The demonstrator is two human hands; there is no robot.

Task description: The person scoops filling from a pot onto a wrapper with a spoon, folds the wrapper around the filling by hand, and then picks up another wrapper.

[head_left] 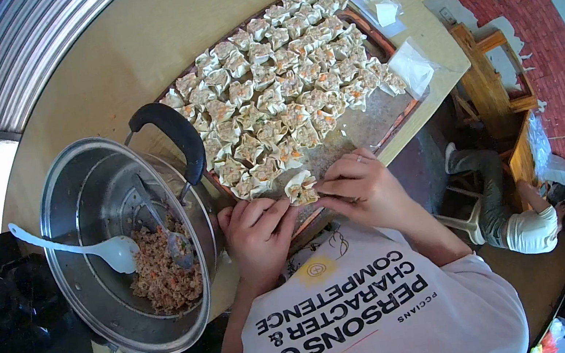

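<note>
An open-topped dumpling point(301, 188) with a pleated wrapper and visible filling is at the near edge of the tray point(357, 131). My left hand point(258, 233) has its fingers curled against the dumpling's left side. From the right, my right hand point(364, 189) pinches the wrapper with thumb and fingertips. Part of the dumpling's underside is hidden by my fingers. Rows of similar filled dumplings point(270, 97) cover most of the tray beyond my hands.
A large metal pot point(85, 282) at left holds minced filling point(172, 275), a white ladle point(117, 254) and a metal spoon point(176, 245). Its black handle point(177, 138) reaches toward the tray. Wrappers point(411, 71) lie in plastic at right. Another person point(527, 230) sits farther right.
</note>
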